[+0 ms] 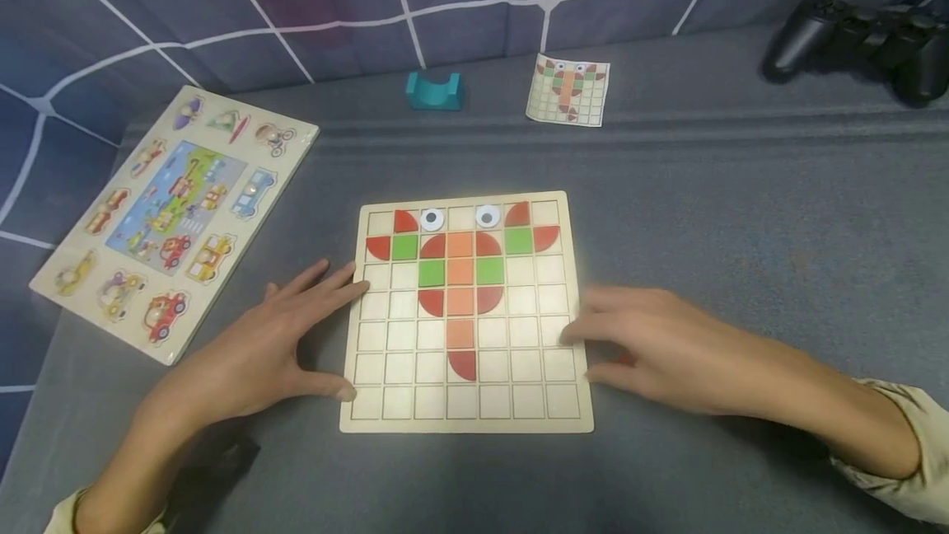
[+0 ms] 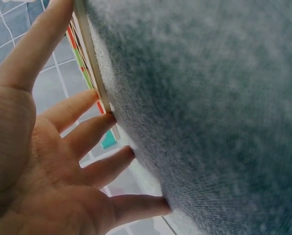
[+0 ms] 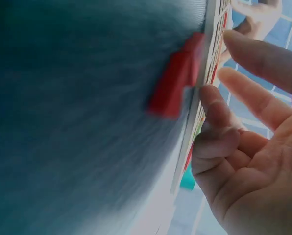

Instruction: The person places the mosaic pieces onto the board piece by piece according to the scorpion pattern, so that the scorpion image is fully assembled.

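Note:
A wooden grid board [image 1: 530, 409] lies flat on the table, with red, green and orange pieces and two round eye pieces forming a creature figure. An orange square [image 1: 460, 270] sits in its middle column and a red quarter-round piece [image 1: 463, 365] at the low end. My left hand [image 1: 278, 344] spreads its fingers and touches the board's left edge with fingertips and thumb. At the right edge is my right hand [image 1: 652, 344], its fingers loosely bent against the rim, holding nothing visible. Red pieces [image 3: 173, 83] lie on the table beside the board, mostly hidden under that hand in the head view.
A small printed card [image 1: 568, 91] with the same kind of figure lies behind the board. Beside it stands a teal notched block [image 1: 434, 92]. A wooden vehicle puzzle [image 1: 255, 270] is at the left, a black game controller [image 1: 863, 48] at the back right.

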A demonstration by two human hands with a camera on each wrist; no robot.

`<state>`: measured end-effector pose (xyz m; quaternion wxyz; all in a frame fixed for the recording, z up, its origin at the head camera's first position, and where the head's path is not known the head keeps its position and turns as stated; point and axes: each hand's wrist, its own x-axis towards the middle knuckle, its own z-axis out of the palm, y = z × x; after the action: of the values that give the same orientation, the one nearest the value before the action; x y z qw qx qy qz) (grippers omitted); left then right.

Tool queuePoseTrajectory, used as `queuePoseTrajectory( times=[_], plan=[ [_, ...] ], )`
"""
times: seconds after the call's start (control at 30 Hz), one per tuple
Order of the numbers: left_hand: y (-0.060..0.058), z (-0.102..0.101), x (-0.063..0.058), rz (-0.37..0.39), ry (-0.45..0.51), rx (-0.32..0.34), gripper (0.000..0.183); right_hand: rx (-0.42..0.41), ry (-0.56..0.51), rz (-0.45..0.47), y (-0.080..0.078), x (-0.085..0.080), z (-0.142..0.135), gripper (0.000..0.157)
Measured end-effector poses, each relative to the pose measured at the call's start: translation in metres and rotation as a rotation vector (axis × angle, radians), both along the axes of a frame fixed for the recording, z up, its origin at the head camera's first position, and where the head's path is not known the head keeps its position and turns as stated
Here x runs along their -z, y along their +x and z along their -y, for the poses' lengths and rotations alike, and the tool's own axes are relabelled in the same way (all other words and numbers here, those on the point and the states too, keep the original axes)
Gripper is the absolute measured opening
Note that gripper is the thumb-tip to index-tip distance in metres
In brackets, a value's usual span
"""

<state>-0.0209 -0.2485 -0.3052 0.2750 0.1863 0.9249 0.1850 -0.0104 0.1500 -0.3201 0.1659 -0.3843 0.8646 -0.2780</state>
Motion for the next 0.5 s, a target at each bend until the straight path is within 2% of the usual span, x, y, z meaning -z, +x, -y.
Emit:
queuePoseTrajectory(
  times=[0.23, 0.5],
  plan=[
    [0.001, 0.001, -0.001, -0.013, 0.007, 0.014, 0.108, -0.002, 0.0, -0.028, 0.012, 0.006, -0.031, 0.043],
    [0.0, 0.001, 0.0, -0.01, 0.004, 0.007, 0.11, 0.012, -0.024, -0.105, 0.018, 0.013, -0.036, 0.041]
  ],
)
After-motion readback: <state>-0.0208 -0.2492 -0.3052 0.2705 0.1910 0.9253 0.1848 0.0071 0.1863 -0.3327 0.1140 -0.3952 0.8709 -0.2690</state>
